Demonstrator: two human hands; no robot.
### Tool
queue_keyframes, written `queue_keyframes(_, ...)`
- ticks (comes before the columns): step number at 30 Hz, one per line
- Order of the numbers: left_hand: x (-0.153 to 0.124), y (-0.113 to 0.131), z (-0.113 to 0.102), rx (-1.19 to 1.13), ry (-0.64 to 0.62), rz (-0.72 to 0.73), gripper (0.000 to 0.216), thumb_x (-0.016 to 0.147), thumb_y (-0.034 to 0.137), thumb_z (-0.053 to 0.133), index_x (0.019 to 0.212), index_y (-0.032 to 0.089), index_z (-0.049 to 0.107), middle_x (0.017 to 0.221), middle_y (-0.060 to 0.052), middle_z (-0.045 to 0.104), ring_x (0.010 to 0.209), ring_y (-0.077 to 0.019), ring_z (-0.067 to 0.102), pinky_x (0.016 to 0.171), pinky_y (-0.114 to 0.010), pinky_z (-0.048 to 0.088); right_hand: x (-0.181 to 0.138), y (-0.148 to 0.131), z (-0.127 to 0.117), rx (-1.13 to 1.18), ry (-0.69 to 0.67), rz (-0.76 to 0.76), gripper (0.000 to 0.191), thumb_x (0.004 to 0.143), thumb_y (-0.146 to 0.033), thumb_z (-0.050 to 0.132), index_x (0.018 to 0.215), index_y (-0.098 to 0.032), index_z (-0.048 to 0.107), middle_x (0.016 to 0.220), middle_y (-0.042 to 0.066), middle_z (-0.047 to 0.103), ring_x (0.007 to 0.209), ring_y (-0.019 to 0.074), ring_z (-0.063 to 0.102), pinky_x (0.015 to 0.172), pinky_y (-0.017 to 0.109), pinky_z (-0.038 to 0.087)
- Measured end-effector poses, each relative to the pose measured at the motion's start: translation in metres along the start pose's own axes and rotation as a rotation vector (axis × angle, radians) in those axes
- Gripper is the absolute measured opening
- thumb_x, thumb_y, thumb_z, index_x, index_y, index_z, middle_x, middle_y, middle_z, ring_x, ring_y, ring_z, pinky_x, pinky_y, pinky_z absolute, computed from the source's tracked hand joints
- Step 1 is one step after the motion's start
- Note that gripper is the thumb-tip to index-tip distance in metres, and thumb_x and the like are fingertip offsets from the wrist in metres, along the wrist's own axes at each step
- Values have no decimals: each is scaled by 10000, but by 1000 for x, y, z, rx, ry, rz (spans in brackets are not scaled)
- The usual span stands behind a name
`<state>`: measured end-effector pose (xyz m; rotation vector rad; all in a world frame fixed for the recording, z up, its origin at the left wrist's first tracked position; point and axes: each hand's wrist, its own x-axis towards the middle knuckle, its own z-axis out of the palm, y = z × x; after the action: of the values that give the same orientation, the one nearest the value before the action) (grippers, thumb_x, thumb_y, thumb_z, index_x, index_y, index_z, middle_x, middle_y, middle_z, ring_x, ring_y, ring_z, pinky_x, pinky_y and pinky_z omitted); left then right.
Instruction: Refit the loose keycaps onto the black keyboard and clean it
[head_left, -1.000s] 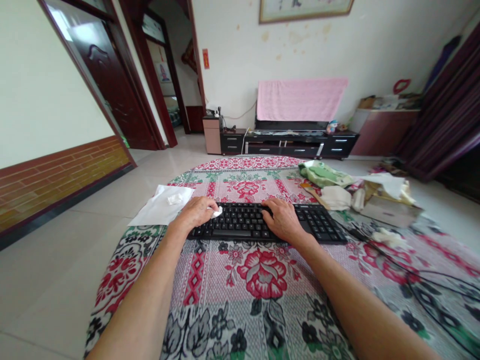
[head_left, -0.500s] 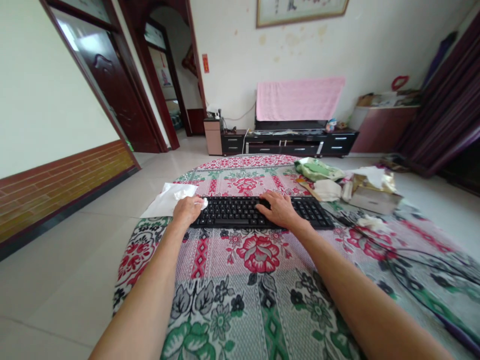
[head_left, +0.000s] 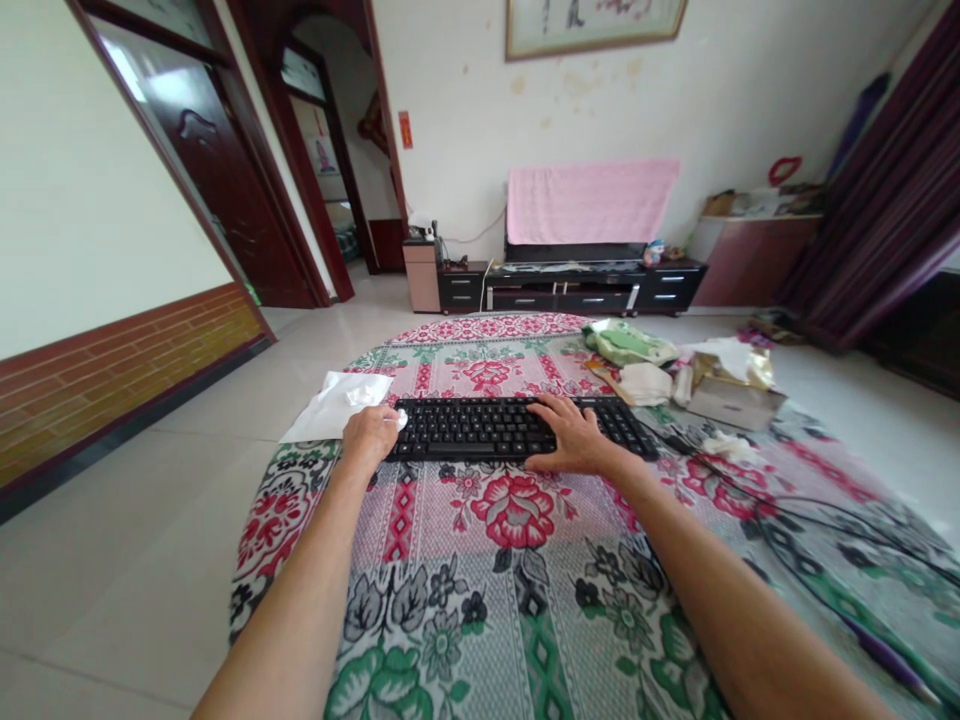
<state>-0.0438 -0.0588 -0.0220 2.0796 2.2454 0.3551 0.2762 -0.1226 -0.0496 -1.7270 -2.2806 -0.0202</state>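
A black keyboard [head_left: 472, 432] lies flat across the patterned tablecloth [head_left: 450, 520]. At its left end is my left hand [head_left: 370, 436], with the fingers closed on a small white wad [head_left: 402, 419] that looks like tissue or cotton. My right hand [head_left: 571, 436] rests over the right part of the keys, fingers spread and thumb at the near edge, holding nothing. Beside my left hand lies a white sheet of paper [head_left: 319, 412], with a crumpled white piece [head_left: 369, 391] on it.
A black cable [head_left: 720, 468] runs from the keyboard's right end across the cloth. To the right are a green bag [head_left: 628, 343], an open box [head_left: 731, 402], a crumpled white wad [head_left: 729, 447] and a purple pen-like tool [head_left: 892, 660]. A TV cabinet [head_left: 562, 290] stands beyond the table.
My right hand has shifted slightly right and spread wider, its thumb moving down to the keyboard's near edge. My left hand stays at the left end with the white wad. The view has turned slightly.
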Motion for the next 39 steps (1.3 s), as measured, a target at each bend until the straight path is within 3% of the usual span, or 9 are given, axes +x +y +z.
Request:
queue_keyframes(10,1,10,19,50,191,55,338,811,286,397,1009,242,667,947,-120,657,866,-245,611,727,-317,444,-4,-1,9,-56,153,21,755,644,-623,562,1267,-218,427,1361,130,387,1211,329,330,918,578,287)
queue_keyframes(17,-6,-1,5,57,98,101,315,802,305,426,944,208,690,899,-101,678,877,-246,605,761,-315,436,-7,-2,8,-62,147,1,707,655,-597,565,1241,-218,456,1351,121,395,1200,332,339,911,590,292)
queue_keyframes(26,-9,65,33,-68,164,535,305,851,271,389,935,223,679,858,-56,598,852,-168,558,775,-253,414,-7,-1,10,-59,151,-7,731,654,-629,549,1248,-214,450,1360,127,385,1208,326,324,913,551,297)
queue_keyframes(29,-5,58,35,-66,171,534,302,852,265,391,910,224,685,824,-53,584,836,-167,548,763,-252,411,-7,-1,10,-60,145,-10,740,648,-634,553,1247,-213,447,1360,125,383,1211,322,319,913,544,302)
queue_keyframes(34,1,43,27,-36,223,378,281,827,248,422,892,220,694,806,-58,575,795,-180,547,732,-273,415,-7,-1,9,-54,148,-5,740,646,-639,551,1246,-218,447,1359,121,384,1211,324,316,918,543,298)
queue_keyframes(36,-2,53,28,-68,233,422,283,831,253,421,909,215,691,819,-58,576,802,-176,544,740,-270,417,-7,-1,9,-52,144,-2,738,645,-638,552,1243,-218,450,1359,120,384,1212,324,316,919,541,298)
queue_keyframes(39,-8,78,37,-137,194,611,296,847,242,401,923,217,686,851,-53,578,839,-162,534,764,-251,414,-7,-2,8,-52,142,-1,738,646,-637,554,1243,-217,448,1362,114,383,1216,318,313,920,534,302)
